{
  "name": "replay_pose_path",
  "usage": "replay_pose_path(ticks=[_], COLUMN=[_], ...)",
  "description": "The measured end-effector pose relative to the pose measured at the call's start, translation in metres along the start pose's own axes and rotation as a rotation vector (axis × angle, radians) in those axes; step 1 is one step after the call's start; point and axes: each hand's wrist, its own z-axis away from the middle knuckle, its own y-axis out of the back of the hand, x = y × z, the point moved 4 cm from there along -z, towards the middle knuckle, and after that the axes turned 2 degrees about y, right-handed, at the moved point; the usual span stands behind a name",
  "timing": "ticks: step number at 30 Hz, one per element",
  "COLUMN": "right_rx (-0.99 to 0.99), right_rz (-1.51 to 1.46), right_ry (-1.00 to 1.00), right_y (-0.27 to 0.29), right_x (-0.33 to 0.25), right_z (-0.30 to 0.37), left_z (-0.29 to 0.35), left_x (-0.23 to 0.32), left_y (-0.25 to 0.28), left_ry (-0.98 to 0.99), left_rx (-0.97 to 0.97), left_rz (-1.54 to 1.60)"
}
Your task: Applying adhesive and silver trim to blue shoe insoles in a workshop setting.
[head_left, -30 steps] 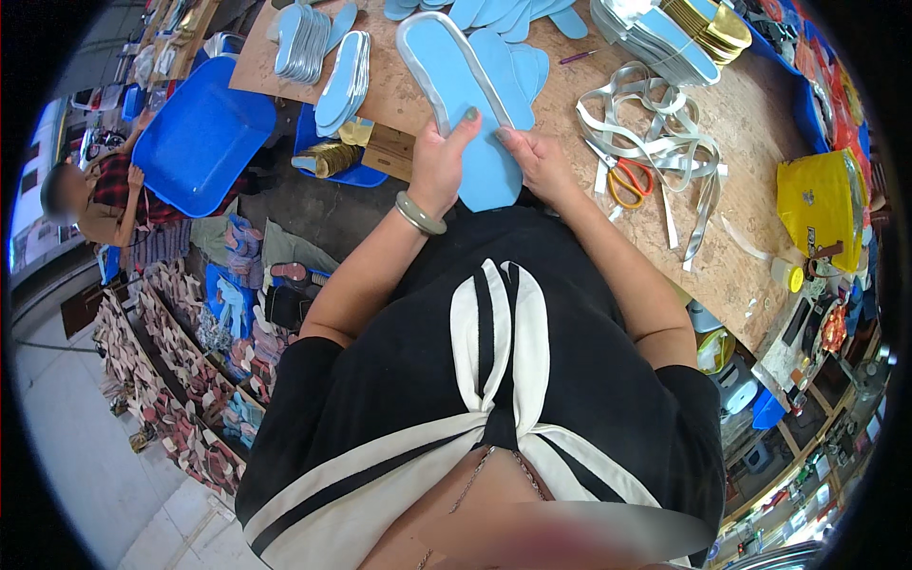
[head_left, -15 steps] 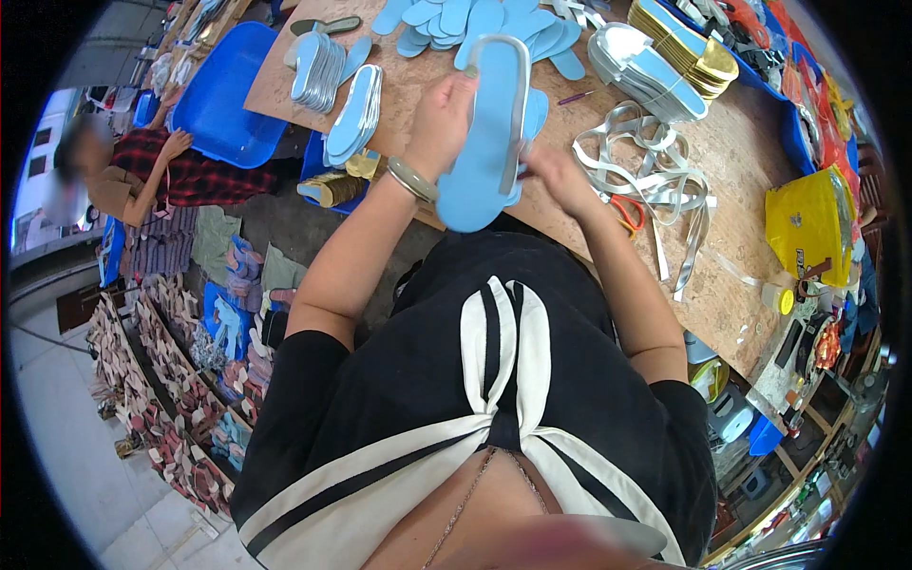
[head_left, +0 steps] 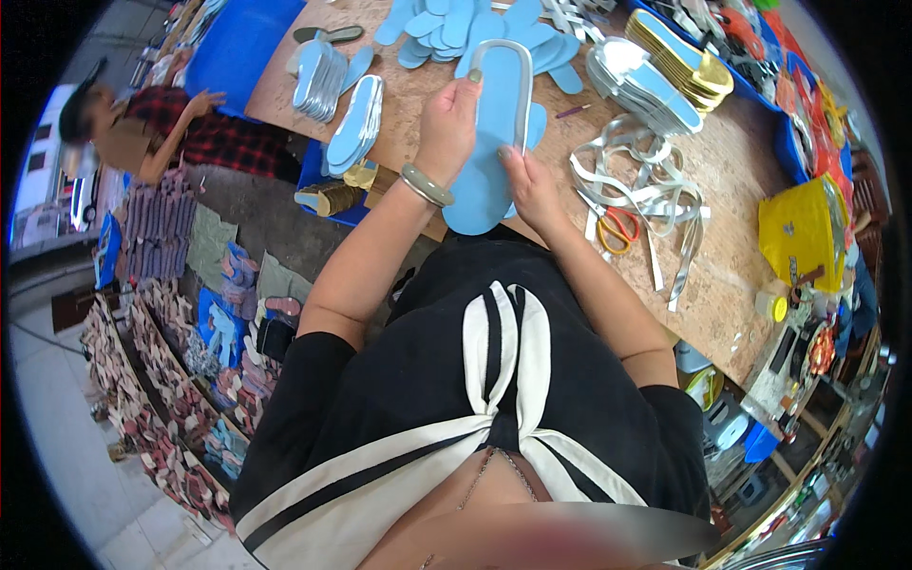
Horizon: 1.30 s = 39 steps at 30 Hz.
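Observation:
A light blue sandal sole with a silver strap looped over its top lies at the near edge of the wooden table. My left hand, wearing a pale bangle, grips the sole's left side with the thumb near the strap. On the lower right side of the sole, my right hand pinches it. More blue soles lie spread behind it.
Silver straps and orange-handled scissors lie right of the sole. Stacks of soles stand at left, gold-edged ones at back right. A yellow bag sits far right. Another person works at the far left by a blue tray.
The view has tilted down and the sole sits lower in frame. A silver strap now loops over its top, and both hands have shifted to grip its sides.

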Motion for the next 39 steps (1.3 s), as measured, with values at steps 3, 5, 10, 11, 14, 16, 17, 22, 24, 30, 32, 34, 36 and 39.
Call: replay_pose_path(ticks=[3, 5, 10, 11, 14, 16, 17, 22, 24, 30, 32, 34, 36, 39], right_rx=[-0.124, -0.360, -0.297, -0.355, -0.641, -0.730, -0.821, -0.693, -0.644, -0.418, -0.357, -0.291, -0.309, -0.206], right_rz=[-0.135, -0.344, 0.113, 0.122, 0.466, 0.424, 0.383, 0.395, 0.487, 0.421, 0.431, 0.474, 0.563, 0.543], right_ry=[-0.018, -0.231, -0.313, -0.241, -0.039, -0.031, -0.027, -0.177, -0.279, -0.489, -0.510, -0.518, -0.555, -0.650], right_y=[-0.015, -0.031, -0.052, -0.059, -0.076, -0.080, -0.082, -0.069, -0.060, -0.034, -0.028, -0.021, -0.018, -0.014], right_x=[0.005, 0.019, 0.064, 0.066, 0.068, 0.064, 0.061, 0.060, 0.071, 0.102, 0.105, 0.104, 0.105, 0.110], right_z=[0.018, 0.026, 0.008, 0.007, 0.006, 0.006, 0.007, -0.002, 0.000, 0.028, 0.038, 0.048, 0.059, 0.074], left_z=[-0.009, -0.017, -0.010, 0.000, 0.013, 0.003, -0.009, -0.104, -0.135, -0.183, -0.190, -0.194, -0.194, -0.188], left_x=[-0.012, -0.020, -0.029, -0.029, -0.050, -0.074, -0.084, -0.105, -0.118, -0.163, -0.171, -0.176, -0.177, -0.175], left_y=[0.015, 0.025, 0.030, 0.024, 0.032, 0.053, 0.072, 0.193, 0.224, 0.270, 0.277, 0.279, 0.277, 0.275], left_ry=[0.007, 0.067, -0.076, -0.271, -0.359, -0.210, -0.131, 0.009, 0.039, 0.242, 0.274, 0.266, 0.258, 0.279], left_rx=[0.029, 0.011, 0.086, 0.131, 0.081, -0.052, -0.079, 0.116, 0.114, 0.151, 0.150, 0.106, 0.069, 0.065], left_rz=[-0.048, 0.080, -0.546, -0.619, -0.752, -0.843, -0.856, -1.439, -1.510, -1.614, -1.480, -1.347, -1.462, -1.478])
